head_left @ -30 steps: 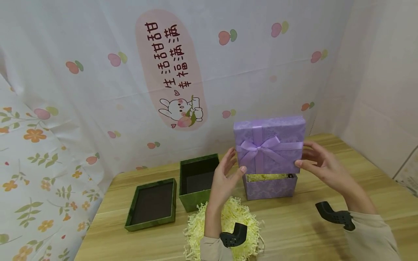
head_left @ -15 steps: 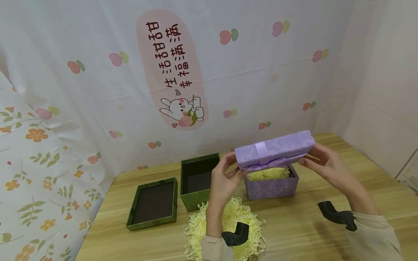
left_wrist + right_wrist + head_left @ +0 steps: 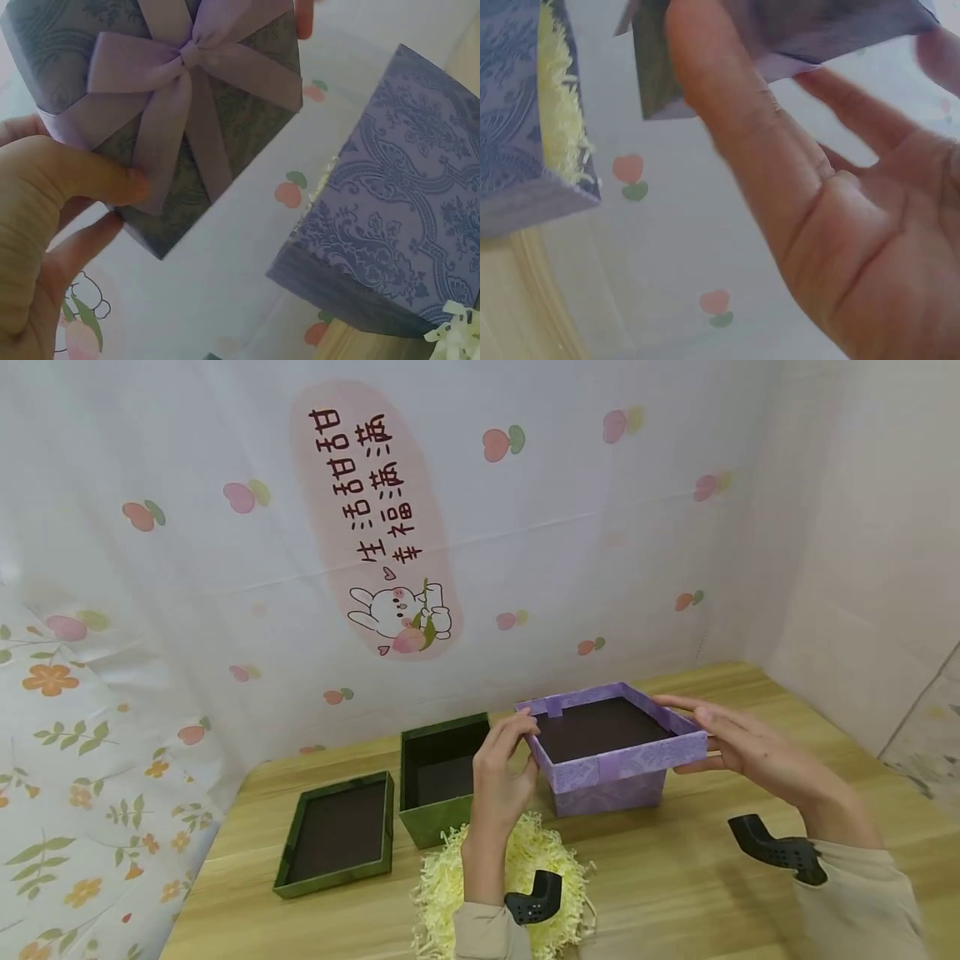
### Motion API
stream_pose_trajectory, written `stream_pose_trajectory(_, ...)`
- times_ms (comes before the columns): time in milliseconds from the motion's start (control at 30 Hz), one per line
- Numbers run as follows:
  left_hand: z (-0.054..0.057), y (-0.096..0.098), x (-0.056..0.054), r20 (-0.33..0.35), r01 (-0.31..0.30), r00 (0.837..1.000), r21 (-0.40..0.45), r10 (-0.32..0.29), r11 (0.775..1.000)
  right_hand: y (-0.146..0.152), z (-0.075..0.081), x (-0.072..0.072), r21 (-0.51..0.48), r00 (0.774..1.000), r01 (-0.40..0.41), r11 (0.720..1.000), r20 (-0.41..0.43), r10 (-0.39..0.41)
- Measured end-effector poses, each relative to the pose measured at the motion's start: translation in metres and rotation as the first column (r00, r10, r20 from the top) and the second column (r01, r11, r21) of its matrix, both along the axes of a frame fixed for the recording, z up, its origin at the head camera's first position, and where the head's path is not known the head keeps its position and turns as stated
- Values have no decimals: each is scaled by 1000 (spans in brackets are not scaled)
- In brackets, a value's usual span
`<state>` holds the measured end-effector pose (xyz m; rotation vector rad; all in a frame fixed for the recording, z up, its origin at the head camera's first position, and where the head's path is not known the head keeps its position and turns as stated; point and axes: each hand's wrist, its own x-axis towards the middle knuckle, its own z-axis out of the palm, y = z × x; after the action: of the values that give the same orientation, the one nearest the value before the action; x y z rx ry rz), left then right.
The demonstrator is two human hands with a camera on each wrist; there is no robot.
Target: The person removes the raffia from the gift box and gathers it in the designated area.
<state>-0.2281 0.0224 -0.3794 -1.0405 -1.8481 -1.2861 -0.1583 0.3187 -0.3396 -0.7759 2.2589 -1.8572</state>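
A purple gift box lid (image 3: 630, 758) is tilted above the purple box (image 3: 609, 798), its dark inside facing up. The ribbon bow (image 3: 189, 56) on its outer face points down. My left hand (image 3: 504, 777) pinches the lid's left edge, the thumb against the bow face in the left wrist view. At the right corner, my right hand (image 3: 761, 758) holds the lid, the thumb at its rim and the fingers along the side and below. Yellow shredded paper (image 3: 564, 112) fills the purple box; in the head view the lid hides it.
A green box (image 3: 435, 822) stands open left of the purple one, with its green lid (image 3: 337, 831) lying inside up farther left. A pile of yellow shredded paper (image 3: 547, 860) lies in front, under my left forearm. A printed cloth (image 3: 570, 543) hangs behind the wooden table (image 3: 675, 877).
The purple lid has turned over: its bow face was toward me, and now its dark inside shows. It has also come down closer to the purple box, both hands staying on it.
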Motion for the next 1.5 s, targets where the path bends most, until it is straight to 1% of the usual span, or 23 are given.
stream_pose_trajectory(133,-1,-2,-1,-95,-22,995,-12,21,1000,-1,-2,2,-6,995,67,998,68,-66)
stream_pose_trajectory(200,-1,-2,-2,-113,-17,993,-9,16,1000,-2,-2,2,-9,992,89,996,92,-87)
stream_pose_trajectory(233,-1,-3,-2,-100,-3,995,-10,2,1000,-2,-2,2,-6,990,102,995,96,-101)
stream_pose_trajectory(267,0,-3,-2,-64,25,998,-8,-26,1000,-3,-2,1,0,987,122,993,101,-121)
stream_pose_trajectory(300,1,-4,-1,-10,68,998,-6,-68,998,-3,-2,1,4,985,140,990,102,-139)
stream_pose_trajectory(333,2,-5,0,61,118,991,-3,-117,993,-3,-2,0,6,982,156,988,104,-156)
stream_pose_trajectory(367,2,-6,1,141,165,977,-3,-163,986,-3,-2,-1,10,979,174,985,106,-174)
stream_pose_trajectory(400,3,-8,2,223,210,953,-4,-204,978,-3,-2,-1,11,975,192,981,109,-192)
stream_pose_trajectory(467,4,-10,5,388,292,884,-19,-262,956,-2,-3,-3,5,969,216,976,117,-215)
stream_pose_trajectory(500,5,-12,7,457,321,848,-41,-268,946,-1,-4,-3,-2,968,222,975,119,-220)
stream_pose_trajectory(533,6,-13,8,508,346,819,-68,-266,936,-1,-5,-4,-6,967,227,974,121,-224)
stream_pose_trajectory(567,7,-14,10,552,370,792,-92,-262,924,-1,-6,-4,-7,965,235,972,123,-232)
stream_pose_trajectory(633,8,-15,12,615,411,745,-118,-259,904,0,-7,-5,4,960,255,967,120,-253)
stream_pose_trajectory(700,8,-16,13,656,428,709,-110,-258,897,-1,-8,-5,21,954,278,960,114,-279)
stream_pose_trajectory(800,6,-16,12,680,430,680,-67,-273,901,-2,-7,-4,40,944,309,950,109,-311)
stream_pose_trajectory(867,4,-17,10,684,427,670,-35,-290,904,-4,-6,-4,48,940,319,946,107,-323)
stream_pose_trajectory(1000,1,-16,6,666,434,669,9,-330,901,-5,-2,-2,69,938,329,942,95,-334)
stream_pose_trajectory(1067,1,-15,6,655,430,673,31,-344,902,-5,-1,-1,77,937,333,940,89,-339)
stream_pose_trajectory(1133,2,-12,6,646,419,681,43,-345,907,-5,1,0,91,937,336,937,66,-343)
stream_pose_trajectory(1267,7,-2,10,642,398,695,32,-324,917,3,2,6,117,936,347,931,19,-352)
stream_pose_trajectory(1333,8,6,12,639,394,704,13,-311,919,10,3,12,149,924,379,913,-13,-382)
stream_pose_trajectory(1400,9,17,15,641,389,706,3,-301,921,19,3,17,184,906,421,888,-45,-420)
stream_pose_trajectory(1500,9,35,19,639,385,716,-28,-280,923,35,0,25,262,869,492,830,-92,-485)
